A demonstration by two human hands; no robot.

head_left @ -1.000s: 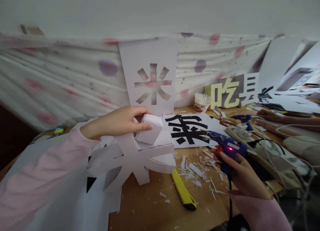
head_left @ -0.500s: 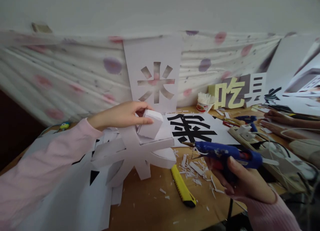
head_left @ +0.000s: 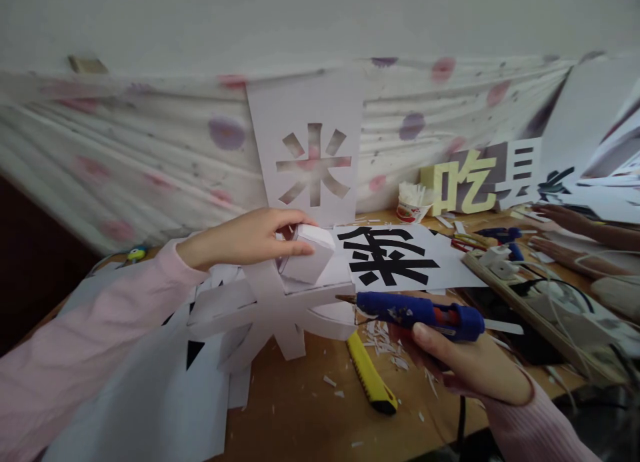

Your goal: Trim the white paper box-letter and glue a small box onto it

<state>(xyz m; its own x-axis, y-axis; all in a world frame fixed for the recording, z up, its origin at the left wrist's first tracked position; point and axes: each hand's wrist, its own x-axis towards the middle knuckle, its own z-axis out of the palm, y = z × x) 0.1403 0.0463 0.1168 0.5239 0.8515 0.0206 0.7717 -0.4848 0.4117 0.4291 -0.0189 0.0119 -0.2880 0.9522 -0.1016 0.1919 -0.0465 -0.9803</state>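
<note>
So the main thing here is a white, star-like 3D card character (head_left: 277,309) on the brown worktop (head_left: 300,415), and everything else kinda sits around it. The left hand (head_left: 253,239) is up at its top part, thumb and fingers pinching a small white boxy card block (head_left: 310,259). No way to tell if that block is joined to the character or just resting against it. The right hand (head_left: 463,362) is off to the character's right, fingers wrapped around a blue plastic glue gun (head_left: 395,309) with a whitish stick (head_left: 505,327) poking out the back. The nozzle is super close to the character's right arm; whether it touches is hard to say.

Just right of the character there's a yellow utility knife with a black end (head_left: 370,375), plus a mess of thin white paper scraps (head_left: 380,339). Behind it to the right lies a white sheet with a bold black character (head_left: 400,265); straight behind it stands a tall white board with a star-like cut-out (head_left: 263,129). Way off to its right: a beige power strip full of plugs (head_left: 530,317) and another person's hands (head_left: 560,247).
</note>
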